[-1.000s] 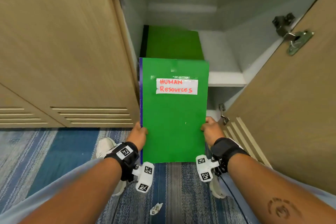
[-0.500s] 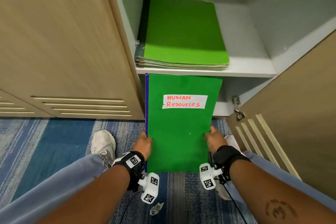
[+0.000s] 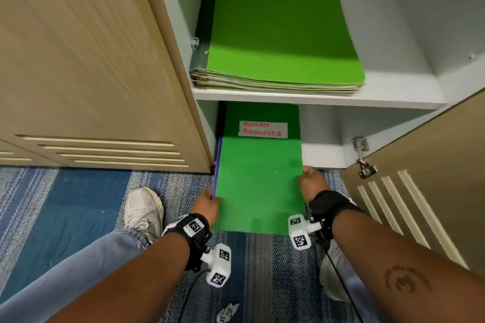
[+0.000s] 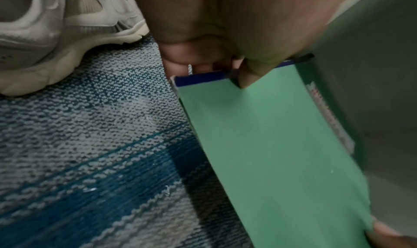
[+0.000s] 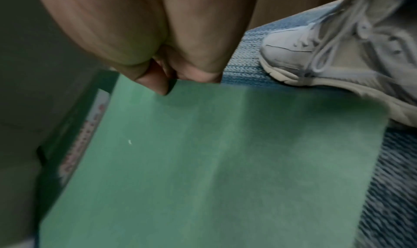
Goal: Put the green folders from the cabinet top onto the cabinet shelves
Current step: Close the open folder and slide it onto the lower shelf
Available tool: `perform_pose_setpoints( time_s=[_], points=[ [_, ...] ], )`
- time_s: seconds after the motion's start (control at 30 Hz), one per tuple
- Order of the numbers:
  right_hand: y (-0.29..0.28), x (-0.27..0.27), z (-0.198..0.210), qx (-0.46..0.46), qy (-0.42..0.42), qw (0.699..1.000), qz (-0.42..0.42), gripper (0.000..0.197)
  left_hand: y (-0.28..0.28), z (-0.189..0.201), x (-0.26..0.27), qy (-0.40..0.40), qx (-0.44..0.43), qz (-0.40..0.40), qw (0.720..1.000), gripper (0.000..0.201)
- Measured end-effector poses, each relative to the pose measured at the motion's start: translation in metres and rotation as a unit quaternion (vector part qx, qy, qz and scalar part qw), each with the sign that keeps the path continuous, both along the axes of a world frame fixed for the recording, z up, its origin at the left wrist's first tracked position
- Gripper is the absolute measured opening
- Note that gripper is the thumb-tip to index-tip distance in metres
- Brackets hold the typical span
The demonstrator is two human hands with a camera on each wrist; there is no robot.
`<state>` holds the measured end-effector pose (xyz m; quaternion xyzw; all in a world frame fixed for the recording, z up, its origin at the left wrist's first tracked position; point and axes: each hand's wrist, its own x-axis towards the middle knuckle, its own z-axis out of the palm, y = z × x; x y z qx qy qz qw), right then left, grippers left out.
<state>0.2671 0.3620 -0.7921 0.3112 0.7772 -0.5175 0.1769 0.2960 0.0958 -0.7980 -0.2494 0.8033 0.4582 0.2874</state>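
A green folder [image 3: 259, 181] with a white "HUMAN Resources" label [image 3: 263, 129] and a blue spine is held flat, its far half under the middle shelf [image 3: 393, 98] in the bottom compartment. My left hand [image 3: 207, 206] pinches its left edge near the spine, thumb on top. My right hand [image 3: 311, 182] pinches the right edge. The wrist views show the same folder [image 4: 270, 153] [image 5: 214, 162] with a thumb on the cover at each side. A stack of green folders [image 3: 283, 34] lies on the middle shelf.
The closed cabinet door [image 3: 78, 60] stands to the left and the open door [image 3: 420, 178] with its hinge [image 3: 363, 157] to the right. White shoes [image 3: 143, 212] stand on blue striped carpet [image 3: 65, 204]. A crumpled scrap [image 3: 227, 313] lies on the floor.
Both hands have lowered the folder from in front of the middle shelf and slid its far end into the bottom compartment. The view has tilted down.
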Motion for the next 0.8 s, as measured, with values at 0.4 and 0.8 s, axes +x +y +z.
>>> perform_pose_setpoints(
  time_s=[0.4, 0.8],
  points=[
    [-0.047, -0.015, 0.005, 0.302, 0.021, 0.77, 0.562, 0.127, 0.014, -0.018, -0.062, 0.028, -0.035, 0.096, 0.994, 0.032],
    [-0.058, -0.08, -0.021, 0.368, 0.047, 0.737, 0.565, 0.097, 0.013, -0.031, -0.065, 0.009, 0.014, 0.151, 0.988, 0.046]
  ],
)
